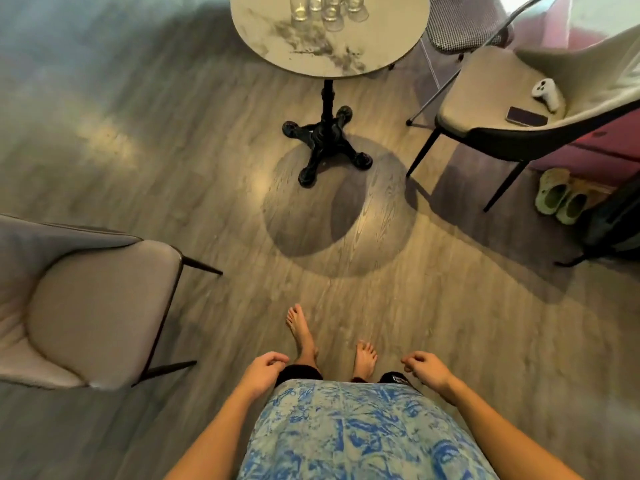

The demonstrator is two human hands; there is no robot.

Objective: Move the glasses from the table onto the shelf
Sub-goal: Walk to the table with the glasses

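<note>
Several clear glasses (329,10) stand close together on a round marbled table (381,46) at the top of the view, partly cut off by the frame's upper edge. The table rests on a black pedestal with a four-footed base (325,140). My left hand (265,370) and my right hand (426,370) hang low beside my hips, far from the table, fingers loosely curled with nothing in them. My bare feet stand on the wooden floor between them. No shelf is in view.
A grey padded chair (86,306) stands at my left. Right of the table, another chair (502,98) carries a white controller (547,93) and a phone (526,116). Green slippers (561,200) lie on the floor at the right, beside a dark stand's legs.
</note>
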